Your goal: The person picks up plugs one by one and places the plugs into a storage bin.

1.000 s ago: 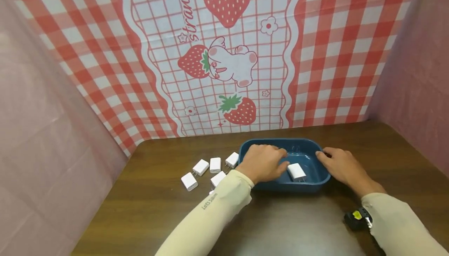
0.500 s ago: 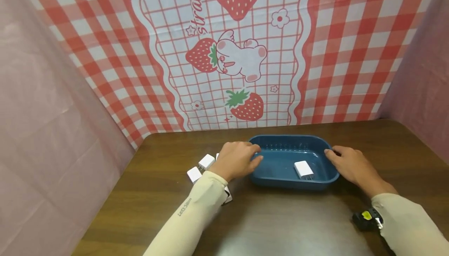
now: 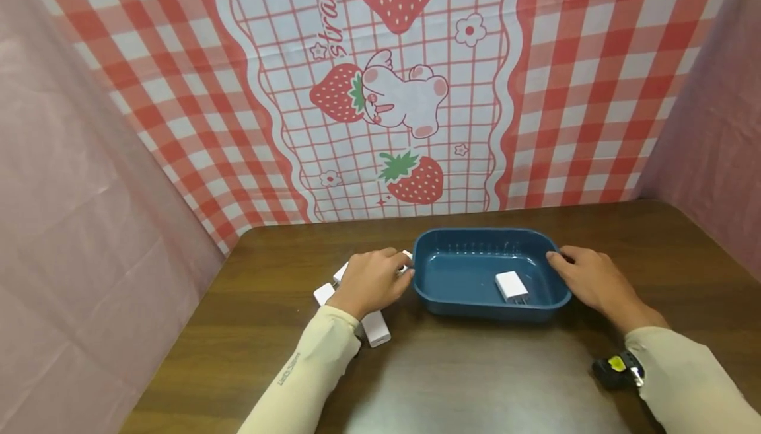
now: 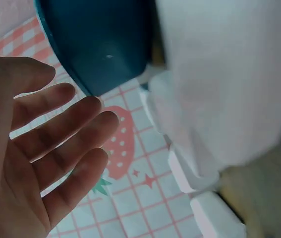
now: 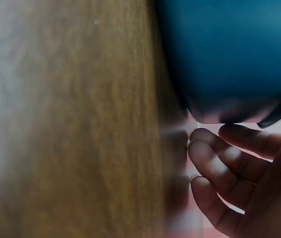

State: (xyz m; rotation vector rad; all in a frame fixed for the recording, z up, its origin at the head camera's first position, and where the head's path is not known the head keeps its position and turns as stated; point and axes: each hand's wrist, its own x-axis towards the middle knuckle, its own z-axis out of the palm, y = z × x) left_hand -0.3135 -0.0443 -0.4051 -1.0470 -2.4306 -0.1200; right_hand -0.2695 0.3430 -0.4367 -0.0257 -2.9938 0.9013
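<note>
A blue plastic basin (image 3: 470, 279) stands on the table with one white USB charger (image 3: 511, 287) inside, prongs toward the front. My right hand (image 3: 597, 282) holds its right rim, thumb over the edge; in the right wrist view the bent fingers (image 5: 209, 163) lie by the basin's outer wall. My left hand (image 3: 371, 282) hovers just left of the basin above several loose white chargers (image 3: 376, 329), which it partly covers. Nothing is in its spread, relaxed fingers in the left wrist view, where more chargers (image 4: 214, 215) lie close by.
A brown wooden table (image 3: 250, 328) bears everything. Behind it hangs a red-checked strawberry cloth (image 3: 410, 104), with pink drapes (image 3: 77, 209) at both sides. A black wrist camera (image 3: 615, 369) sits under the right forearm.
My left hand has moved left, out of the basin and past its left rim, to the loose chargers. The right hand stays at the right rim, and the charger inside lies as before.
</note>
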